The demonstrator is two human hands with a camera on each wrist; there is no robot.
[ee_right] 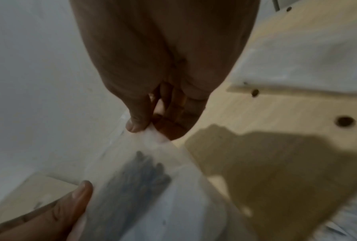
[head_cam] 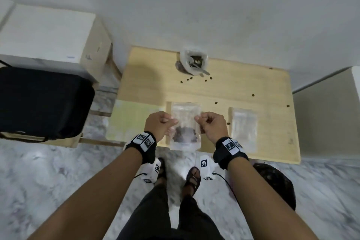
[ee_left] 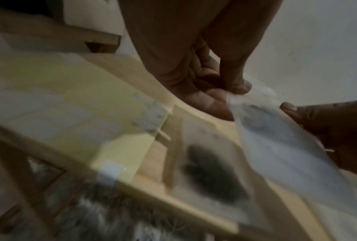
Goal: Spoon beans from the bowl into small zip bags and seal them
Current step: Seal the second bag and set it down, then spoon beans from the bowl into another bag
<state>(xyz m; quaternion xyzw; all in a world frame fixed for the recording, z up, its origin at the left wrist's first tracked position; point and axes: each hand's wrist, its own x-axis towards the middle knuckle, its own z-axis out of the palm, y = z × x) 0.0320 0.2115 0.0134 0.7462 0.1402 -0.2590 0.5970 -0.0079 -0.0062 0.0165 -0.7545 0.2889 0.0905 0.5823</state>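
Note:
A clear zip bag [head_cam: 185, 128] with dark beans [head_cam: 185, 136] in its bottom hangs upright above the near edge of the wooden table [head_cam: 148, 76]. My left hand [head_cam: 160, 122] pinches its top left corner and my right hand [head_cam: 211, 123] pinches its top right corner. The left wrist view shows the left hand [ee_left: 231, 91] with thumb and finger on the bag [ee_left: 287, 154]. The right wrist view shows the right hand [ee_right: 150, 128] pinching the bag [ee_right: 152, 187] the same way. At the table's far edge stands the plastic-lined bowl [head_cam: 193, 61] of beans with a spoon [head_cam: 202, 71] in it.
Flat zip bags [head_cam: 244, 128] lie on the table to the right, and a yellow-green sheet [head_cam: 128, 115] lies to the left. Loose beans [head_cam: 215, 102] are scattered over the tabletop. A black case [head_cam: 42, 101] and a cardboard box [head_cam: 50, 33] stand to the left.

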